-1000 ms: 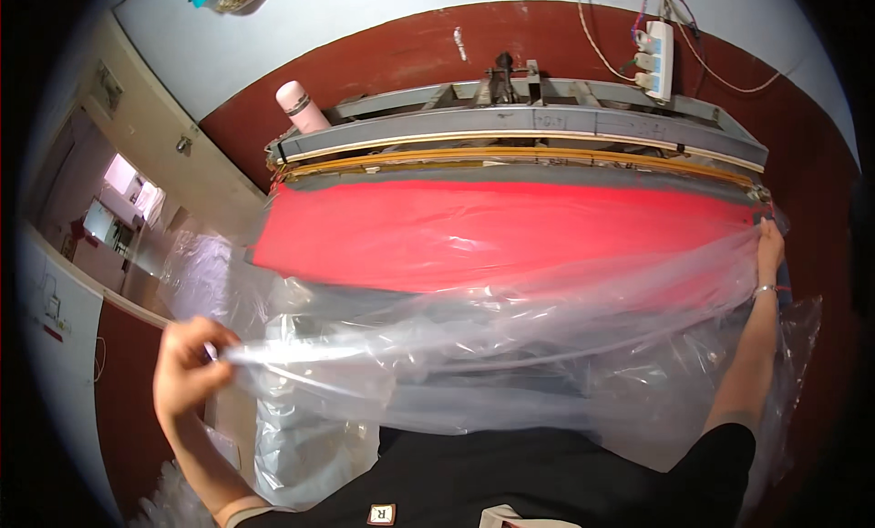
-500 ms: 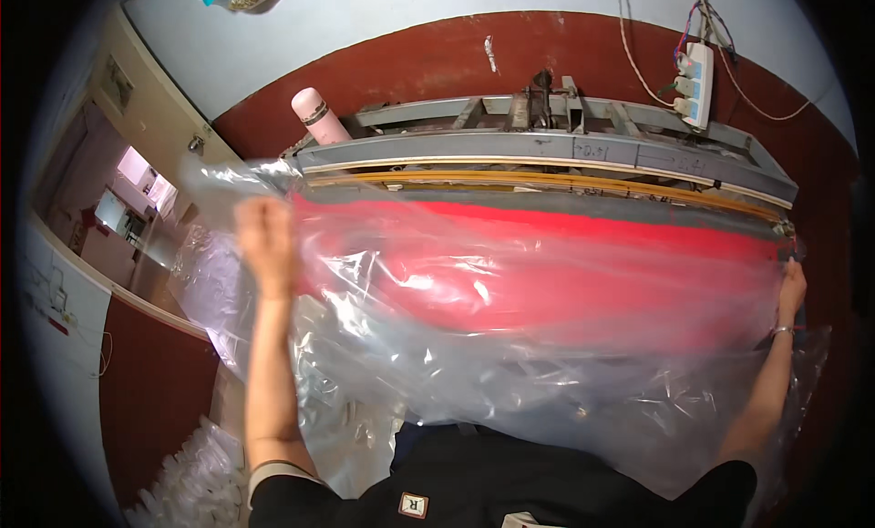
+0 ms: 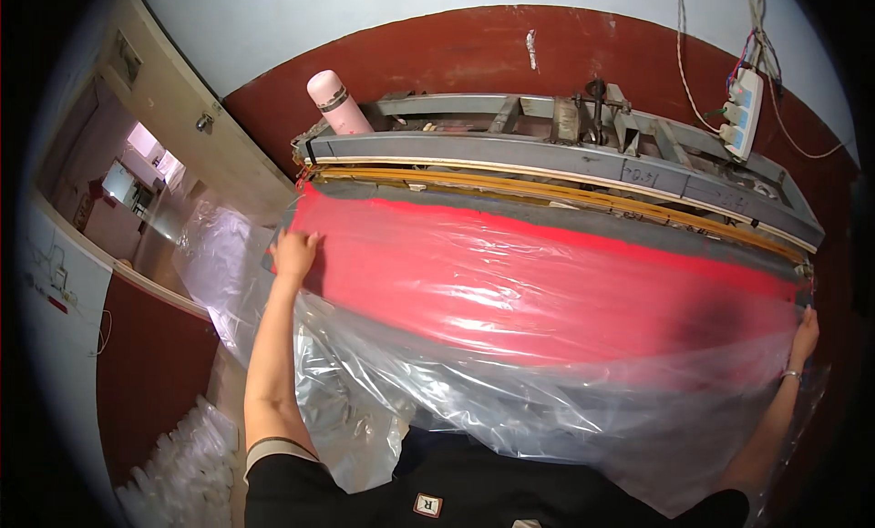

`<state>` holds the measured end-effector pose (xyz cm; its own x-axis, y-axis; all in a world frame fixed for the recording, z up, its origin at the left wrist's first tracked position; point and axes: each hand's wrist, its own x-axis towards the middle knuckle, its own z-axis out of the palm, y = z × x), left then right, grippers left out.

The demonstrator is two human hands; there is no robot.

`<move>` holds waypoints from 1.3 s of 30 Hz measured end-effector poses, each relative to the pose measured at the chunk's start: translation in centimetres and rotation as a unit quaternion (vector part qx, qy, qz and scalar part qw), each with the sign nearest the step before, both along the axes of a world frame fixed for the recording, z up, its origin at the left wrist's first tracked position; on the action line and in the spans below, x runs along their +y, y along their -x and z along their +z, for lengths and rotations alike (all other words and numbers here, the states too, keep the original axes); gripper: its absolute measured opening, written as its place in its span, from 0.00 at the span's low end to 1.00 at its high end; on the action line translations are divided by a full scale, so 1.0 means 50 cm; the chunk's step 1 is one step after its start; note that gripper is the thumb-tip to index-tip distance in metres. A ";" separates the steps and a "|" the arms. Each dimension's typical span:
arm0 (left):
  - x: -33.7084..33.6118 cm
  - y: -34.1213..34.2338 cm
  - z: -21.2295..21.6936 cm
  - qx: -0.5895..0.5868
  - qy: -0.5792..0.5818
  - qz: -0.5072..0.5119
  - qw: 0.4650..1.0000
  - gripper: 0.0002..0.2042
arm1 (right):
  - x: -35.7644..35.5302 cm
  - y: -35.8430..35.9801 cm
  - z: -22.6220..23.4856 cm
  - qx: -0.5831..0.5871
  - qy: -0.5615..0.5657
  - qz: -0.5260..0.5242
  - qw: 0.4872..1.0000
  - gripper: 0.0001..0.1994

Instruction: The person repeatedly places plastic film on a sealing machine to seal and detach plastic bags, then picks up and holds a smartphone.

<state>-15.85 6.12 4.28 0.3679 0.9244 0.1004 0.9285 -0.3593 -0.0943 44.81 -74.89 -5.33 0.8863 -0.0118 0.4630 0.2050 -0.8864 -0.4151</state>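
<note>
A wide clear plastic sheet (image 3: pixel 529 410) lies over a red-topped work surface (image 3: pixel 538 229) and drapes down its front toward my body. My left hand (image 3: pixel 296 255) pinches the sheet's left part at the red surface's left end. Far to the right, my right hand (image 3: pixel 805 337) grips the sheet near the right end of the surface; its fingertips show only in part. Between the hands the plastic is fairly flat on the red, with shiny creases. Just behind runs a long grey metal frame (image 3: pixel 510 150) with an orange strip (image 3: pixel 547 189) along its lower front.
A pink bottle (image 3: pixel 337 104) stands at the frame's left end. A white power strip (image 3: pixel 744 114) hangs by cords at the back right. To the left are an open door (image 3: pixel 187 100) and more clear plastic (image 3: pixel 214 255). A whitish plastic heap (image 3: pixel 187 469) sits at the lower left.
My left hand has come down from its raised place to the left end of the red surface. The billowing sheet now lies flatter. The view has shifted slightly.
</note>
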 end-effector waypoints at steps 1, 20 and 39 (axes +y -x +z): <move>-0.029 -0.034 0.008 -0.154 0.000 -0.101 0.983 0.15 | -0.006 -0.006 -0.005 -0.005 0.002 0.007 1.000 0.18; -0.186 -0.234 -0.078 -0.349 0.049 -0.307 0.884 0.07 | -0.224 0.075 0.088 0.100 -0.493 0.074 0.861 0.22; 0.098 -0.299 -0.188 -0.655 -0.011 -0.159 0.739 0.06 | 0.313 -0.034 0.032 -0.030 -0.391 0.120 0.912 0.09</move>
<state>-0.92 11.03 -5.12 0.1396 0.8054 0.5761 0.0980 -0.5901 0.8013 46.50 -59.25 -3.72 0.8804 -0.1684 0.4433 0.3968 -0.2504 -0.8831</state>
